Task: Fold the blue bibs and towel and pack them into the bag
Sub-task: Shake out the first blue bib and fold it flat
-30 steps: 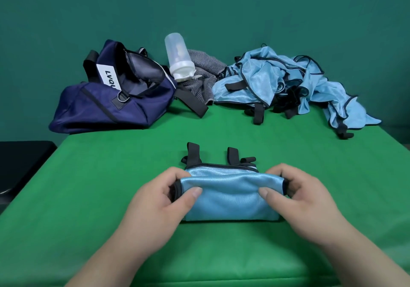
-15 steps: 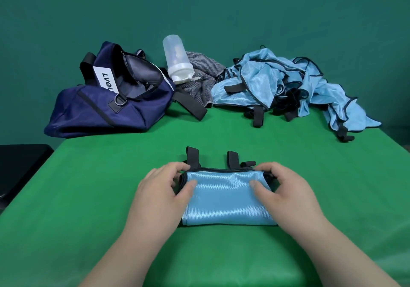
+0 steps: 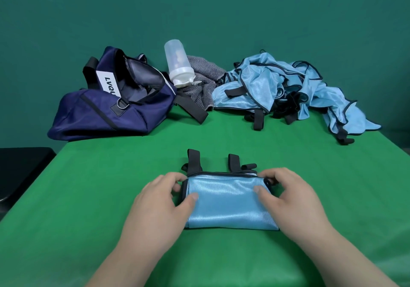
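A folded blue bib (image 3: 226,200) with black straps sticking out at its far edge lies flat on the green table (image 3: 111,198) in front of me. My left hand (image 3: 159,206) grips its left end, thumb on top and fingers at the far corner. Its right end is pinched the same way by my right hand (image 3: 290,200). A heap of unfolded blue bibs (image 3: 277,89) lies at the back right. The navy bag (image 3: 111,107) sits open at the back left. A grey striped towel (image 3: 204,84) is bunched between bag and heap.
A translucent shaker bottle (image 3: 178,64) leans upside down on the towel next to the bag. The bag's black strap (image 3: 190,107) trails onto the table. A dark surface (image 3: 20,167) stands beyond the table's left edge. A green wall closes the back.
The near fold of the bib has been rolled away from me and pressed flat. Both hands moved slightly forward and inward on the bib's ends.
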`<action>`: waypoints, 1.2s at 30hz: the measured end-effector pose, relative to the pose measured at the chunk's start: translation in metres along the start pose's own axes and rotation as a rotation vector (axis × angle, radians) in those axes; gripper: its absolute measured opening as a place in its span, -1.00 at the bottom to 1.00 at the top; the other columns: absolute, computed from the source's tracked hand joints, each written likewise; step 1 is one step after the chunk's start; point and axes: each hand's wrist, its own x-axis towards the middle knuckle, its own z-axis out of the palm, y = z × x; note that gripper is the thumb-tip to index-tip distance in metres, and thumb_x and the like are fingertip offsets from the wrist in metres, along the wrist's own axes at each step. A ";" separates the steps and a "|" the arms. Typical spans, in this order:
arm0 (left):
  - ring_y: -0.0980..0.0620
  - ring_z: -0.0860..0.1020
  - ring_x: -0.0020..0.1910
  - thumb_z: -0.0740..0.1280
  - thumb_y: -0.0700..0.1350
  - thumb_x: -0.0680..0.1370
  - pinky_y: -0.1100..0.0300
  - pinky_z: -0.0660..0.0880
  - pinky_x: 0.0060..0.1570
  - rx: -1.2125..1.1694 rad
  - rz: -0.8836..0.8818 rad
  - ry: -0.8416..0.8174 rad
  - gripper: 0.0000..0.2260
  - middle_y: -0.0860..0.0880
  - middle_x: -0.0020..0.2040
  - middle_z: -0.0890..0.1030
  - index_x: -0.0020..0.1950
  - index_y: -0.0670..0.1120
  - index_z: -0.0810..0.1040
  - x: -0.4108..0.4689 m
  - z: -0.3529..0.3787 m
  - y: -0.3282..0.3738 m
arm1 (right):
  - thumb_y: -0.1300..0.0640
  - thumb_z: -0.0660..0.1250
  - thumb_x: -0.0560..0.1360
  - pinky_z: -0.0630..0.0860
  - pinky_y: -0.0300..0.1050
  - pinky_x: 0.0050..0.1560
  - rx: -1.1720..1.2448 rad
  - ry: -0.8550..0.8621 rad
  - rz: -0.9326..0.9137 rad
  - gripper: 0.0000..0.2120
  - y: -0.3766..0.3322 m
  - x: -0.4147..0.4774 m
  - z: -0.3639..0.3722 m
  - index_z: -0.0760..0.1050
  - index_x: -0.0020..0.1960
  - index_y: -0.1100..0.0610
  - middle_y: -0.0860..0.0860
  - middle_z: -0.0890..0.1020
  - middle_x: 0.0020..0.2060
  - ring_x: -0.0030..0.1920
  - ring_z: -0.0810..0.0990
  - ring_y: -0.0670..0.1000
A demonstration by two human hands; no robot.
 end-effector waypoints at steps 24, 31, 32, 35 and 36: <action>0.11 0.50 0.27 0.19 0.16 0.57 0.08 0.31 0.30 0.289 0.574 -0.119 -0.77 0.22 0.18 0.56 0.13 0.17 0.54 0.000 0.026 0.003 | -0.25 0.19 0.48 0.35 0.14 0.37 -0.256 -0.046 -0.223 -0.59 -0.010 -0.013 0.020 0.61 0.14 -0.05 -0.15 0.55 0.12 0.24 0.46 -0.04; 0.26 -0.40 0.51 -0.34 0.33 0.47 -0.01 -0.27 0.55 0.420 0.404 -0.433 -0.29 0.29 0.57 -0.25 0.61 0.19 -0.04 0.012 0.031 -0.004 | -0.44 -0.38 0.43 -0.28 -0.03 0.57 -0.460 -0.423 -0.191 -0.17 -0.006 -0.008 0.017 -0.21 0.62 -0.11 -0.20 -0.27 0.57 0.52 -0.41 -0.18; 0.27 -0.43 0.49 -0.34 0.34 0.47 0.00 -0.27 0.55 0.437 0.401 -0.448 -0.30 0.30 0.55 -0.30 0.61 0.19 -0.10 0.014 0.031 -0.004 | -0.43 -0.38 0.41 -0.30 -0.04 0.57 -0.479 -0.442 -0.190 -0.17 -0.006 -0.007 0.016 -0.27 0.61 -0.10 -0.18 -0.32 0.56 0.51 -0.44 -0.18; 0.26 -0.44 0.49 -0.22 0.34 0.55 -0.02 -0.27 0.55 0.461 0.385 -0.491 -0.36 0.29 0.55 -0.33 0.61 0.18 -0.15 0.019 0.029 -0.004 | -0.47 -0.34 0.39 -0.30 -0.04 0.57 -0.506 -0.463 -0.206 -0.13 -0.005 -0.005 0.012 -0.35 0.59 -0.08 -0.14 -0.37 0.55 0.52 -0.43 -0.18; 0.25 -0.42 0.50 -0.21 0.35 0.55 -0.04 -0.27 0.55 0.471 0.385 -0.499 -0.35 0.28 0.56 -0.32 0.61 0.18 -0.15 0.020 0.029 -0.004 | -0.50 -0.32 0.38 -0.30 -0.04 0.57 -0.509 -0.473 -0.214 -0.10 -0.003 -0.004 0.011 -0.35 0.59 -0.08 -0.15 -0.38 0.55 0.52 -0.42 -0.18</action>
